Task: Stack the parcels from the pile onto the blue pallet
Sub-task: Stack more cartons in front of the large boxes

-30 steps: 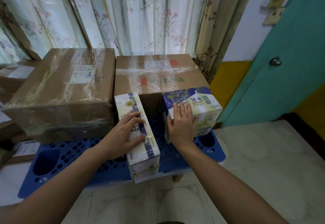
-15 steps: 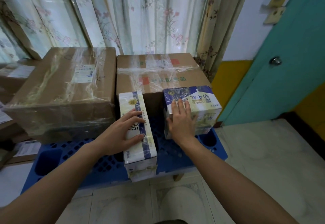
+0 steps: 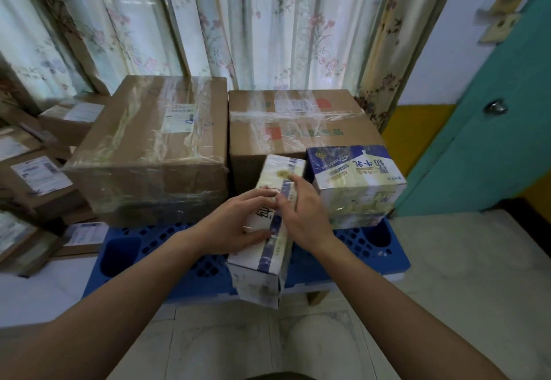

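Your right hand (image 3: 301, 215) has left the blue carton (image 3: 354, 182); both hands' fingers (left hand (image 3: 238, 224)) now lie straight on the white carton (image 3: 268, 230), aligning it on the pallet (image 3: 372, 257)

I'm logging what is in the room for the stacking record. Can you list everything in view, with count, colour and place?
large taped cartons: 2, brown, side by side at the back of the pallet, left one, right one
blue-and-white milk carton box: 1, front right of the pallet
white box with blue stripe: 1, front centre, overhanging the pallet's near edge
blue pallet: 1, on the pale floor
pile of parcels: several, brown with white labels, far left
curtains: floral, pale, behind
door: 1, teal, with metal knob, right
left hand: rests on the striped box's top
right hand: at that box's right edge
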